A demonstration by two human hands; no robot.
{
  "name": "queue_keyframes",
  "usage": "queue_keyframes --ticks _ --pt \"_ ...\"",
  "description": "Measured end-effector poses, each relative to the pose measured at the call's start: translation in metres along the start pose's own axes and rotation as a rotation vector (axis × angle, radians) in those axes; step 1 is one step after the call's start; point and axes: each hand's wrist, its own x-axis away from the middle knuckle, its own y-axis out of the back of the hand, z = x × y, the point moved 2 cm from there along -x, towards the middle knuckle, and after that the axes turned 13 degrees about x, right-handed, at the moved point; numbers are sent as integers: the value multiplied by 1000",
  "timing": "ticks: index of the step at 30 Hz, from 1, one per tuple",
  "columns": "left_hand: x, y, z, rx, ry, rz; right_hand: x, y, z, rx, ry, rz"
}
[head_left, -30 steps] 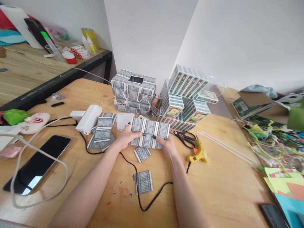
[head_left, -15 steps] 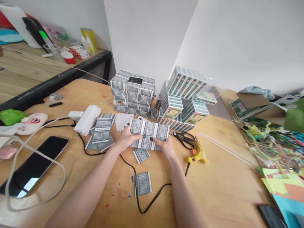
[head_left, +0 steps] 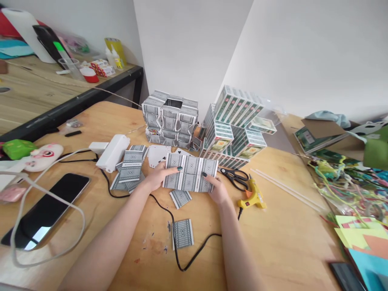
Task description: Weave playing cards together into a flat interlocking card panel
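The thumbs of the left hand (head_left: 157, 178) and right hand (head_left: 218, 192) have moved apart, baring the middle of the playing-card panel (head_left: 190, 174); fingers pinch its ends above the desk (head_left: 287, 238), apparently steadying it.

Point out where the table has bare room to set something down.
Widest: between the right forearm, yellow glue gun, white sticks and coloured paper. Smaller: between the left forearm and left phone. Crowded: around left hand and right hand, with cards, scissors and card boxes.
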Motion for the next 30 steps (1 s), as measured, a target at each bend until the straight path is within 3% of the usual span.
queue_keyframes --ticks 6,11,14,21,30 --pt "2 1 -1 32 6 5 2 0 0 67 -17 102" --pt "1 1 1 -15 30 -30 5 2 2 37 -97 112" --pt "0 -1 1 -73 24 -37 6 -2 2 23 -141 67" --pt "4 -8 -1 -142 -83 -34 6 -18 2 85 -10 -49" --pt "6 -7 -5 -116 -42 -53 8 -23 3 70 29 -79"
